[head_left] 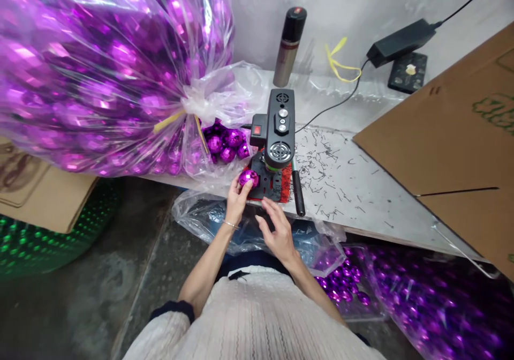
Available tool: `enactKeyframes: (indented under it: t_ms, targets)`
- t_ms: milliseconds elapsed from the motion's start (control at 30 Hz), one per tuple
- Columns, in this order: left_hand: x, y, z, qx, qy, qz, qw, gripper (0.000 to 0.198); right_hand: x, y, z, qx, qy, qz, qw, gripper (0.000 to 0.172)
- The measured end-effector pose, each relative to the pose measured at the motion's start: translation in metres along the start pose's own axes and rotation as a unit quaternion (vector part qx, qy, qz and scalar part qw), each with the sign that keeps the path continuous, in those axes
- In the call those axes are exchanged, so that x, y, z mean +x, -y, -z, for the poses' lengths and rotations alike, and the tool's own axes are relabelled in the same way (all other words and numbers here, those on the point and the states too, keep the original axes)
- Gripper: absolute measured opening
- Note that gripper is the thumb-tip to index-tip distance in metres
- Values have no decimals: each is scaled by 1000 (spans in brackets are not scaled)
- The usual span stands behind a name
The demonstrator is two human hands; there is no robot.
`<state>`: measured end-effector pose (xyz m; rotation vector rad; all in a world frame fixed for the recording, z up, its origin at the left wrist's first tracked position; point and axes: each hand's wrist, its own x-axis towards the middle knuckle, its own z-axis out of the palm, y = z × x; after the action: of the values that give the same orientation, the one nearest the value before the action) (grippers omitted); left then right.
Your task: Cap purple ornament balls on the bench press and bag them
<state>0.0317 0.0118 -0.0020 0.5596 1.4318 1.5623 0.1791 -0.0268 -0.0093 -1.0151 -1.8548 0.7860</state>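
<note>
Purple shiny faceted ball (248, 177) at frame centre: pinching it in bare left hand (237, 199), holding bare right hand (278, 231) with thumb and fingers apart.

Pale table (367, 214), black machine (280, 127), dark scraps (323, 147), bottle (289, 44)

The ball (248, 179) you hold looks mirror-glossy and faceted; your machine (281, 136), matt plastic; the tied bag (231, 95), shiny clear film; your top (257, 317), textured matt cloth.
</note>
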Motion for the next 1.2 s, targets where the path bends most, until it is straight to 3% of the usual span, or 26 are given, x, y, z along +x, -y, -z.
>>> enactKeyframes:
  t_ms: [100, 233, 400, 600, 700, 800, 933, 1033, 1100, 1133, 1200]
  targets:
    - [15, 9, -7, 153, 4, -62, 986, 57, -16, -7, 6, 9, 18, -14, 1000, 39]
    - [21, 20, -8, 355, -1, -134, 925, 58, -38, -17, 14, -8, 32, -30, 999, 31]
    - [30, 34, -2, 441, 16, -233, 866, 61, -51, -22, 19, -44, 48, -32, 997, 27]
    - [32, 34, -2, 480, 70, -350, 801, 60, -43, -22, 18, -68, 30, -9, 997, 28]
    - [33, 34, -7, 472, 69, -368, 798, 58, -34, -18, 24, -68, 24, 0, 997, 28]
    - [38, 37, -10, 446, 61, -370, 812, 60, -23, -12, 39, -61, -3, 10, 998, 30]
    - [44, 41, -12, 420, 78, -367, 827, 64, 5, 0, 67, -85, -116, 81, 986, 51]
    - [45, 41, -11, 415, 84, -364, 830, 65, 41, 14, 82, -114, -210, 187, 953, 66]
    - [45, 42, -11, 412, 85, -366, 830, 65, 67, 26, 85, -142, -207, 267, 930, 68]
    - [45, 43, -11, 408, 85, -369, 831, 65, 79, 32, 84, -160, -178, 298, 924, 64]
    - [45, 44, -12, 398, 83, -380, 831, 64, 97, 42, 78, -170, -128, 316, 925, 42]
